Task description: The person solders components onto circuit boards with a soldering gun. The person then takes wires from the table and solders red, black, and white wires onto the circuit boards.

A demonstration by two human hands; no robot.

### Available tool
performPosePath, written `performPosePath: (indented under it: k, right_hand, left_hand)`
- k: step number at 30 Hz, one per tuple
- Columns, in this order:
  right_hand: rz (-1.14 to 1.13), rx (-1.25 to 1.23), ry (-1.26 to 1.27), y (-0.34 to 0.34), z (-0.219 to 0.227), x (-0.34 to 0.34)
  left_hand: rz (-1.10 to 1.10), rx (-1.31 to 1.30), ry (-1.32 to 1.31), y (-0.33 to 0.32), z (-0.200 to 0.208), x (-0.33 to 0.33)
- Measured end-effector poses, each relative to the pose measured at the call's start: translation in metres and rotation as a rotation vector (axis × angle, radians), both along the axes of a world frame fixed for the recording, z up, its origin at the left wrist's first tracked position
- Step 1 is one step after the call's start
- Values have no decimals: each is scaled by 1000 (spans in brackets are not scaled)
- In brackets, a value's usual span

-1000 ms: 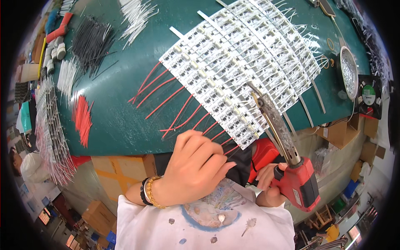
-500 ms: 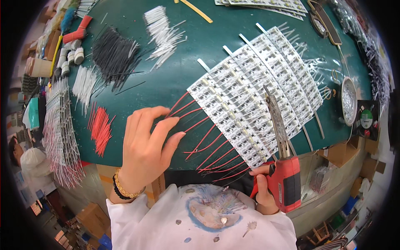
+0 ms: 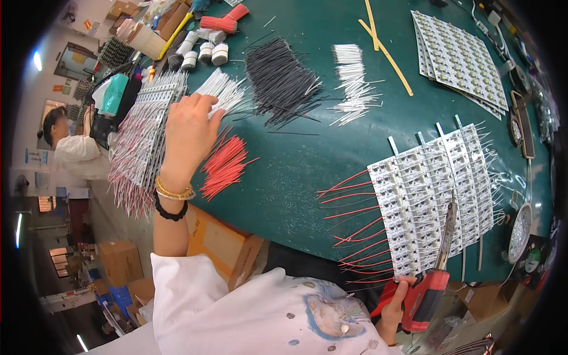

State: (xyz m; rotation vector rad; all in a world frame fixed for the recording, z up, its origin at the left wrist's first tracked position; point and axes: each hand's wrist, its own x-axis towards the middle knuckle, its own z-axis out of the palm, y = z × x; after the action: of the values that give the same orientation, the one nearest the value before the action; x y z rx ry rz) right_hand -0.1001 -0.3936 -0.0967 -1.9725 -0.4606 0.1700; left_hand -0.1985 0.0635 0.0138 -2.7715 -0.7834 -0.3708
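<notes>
My left hand [image 3: 190,135] reaches over a pile of short white wires [image 3: 220,90] at the left, its fingers bent down towards them and the thumb apart. Nothing shows in its grasp, though the fingertips are partly hidden. At the lower right, my right hand [image 3: 393,309] grips a red-and-black soldering gun [image 3: 427,299]. The gun's long metal tip lies over a white circuit board panel [image 3: 429,201]. Red wires [image 3: 361,239] stick out along the panel's left edge, and thin pale wires cross its face. A pile of short red wires [image 3: 225,167] is just right of my left wrist.
Black wires [image 3: 281,80] and more white wires [image 3: 353,80] lie on the green table [image 3: 284,183]. Finished-looking wired strips [image 3: 142,136] hang at the left edge. Stacked panels [image 3: 461,62] lie far right, near a round metal dish [image 3: 520,232]. Another person [image 3: 74,148] is far left.
My left hand has left the panel's red wires and moved left to the white wire pile. The view has swung left. My right hand still holds the soldering gun over the panel.
</notes>
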Motion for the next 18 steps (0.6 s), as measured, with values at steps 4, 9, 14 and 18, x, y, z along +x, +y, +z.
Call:
performPosePath:
  k: [4,9,14,18]
  right_hand:
    - [37,-50,-157,5,1,1]
    - [-85,77,-73,-7,-14,3]
    - [-45,-9,-15,8,14,0]
    - [26,64,-74,6,11,3]
  left_hand:
    - [0,-3,-79,31,-15,-11]
    - [92,-132,-78,64,-43,1]
    - [127,-306,-162,67,-49,4]
    - [108,-207,-194,67,-55,2]
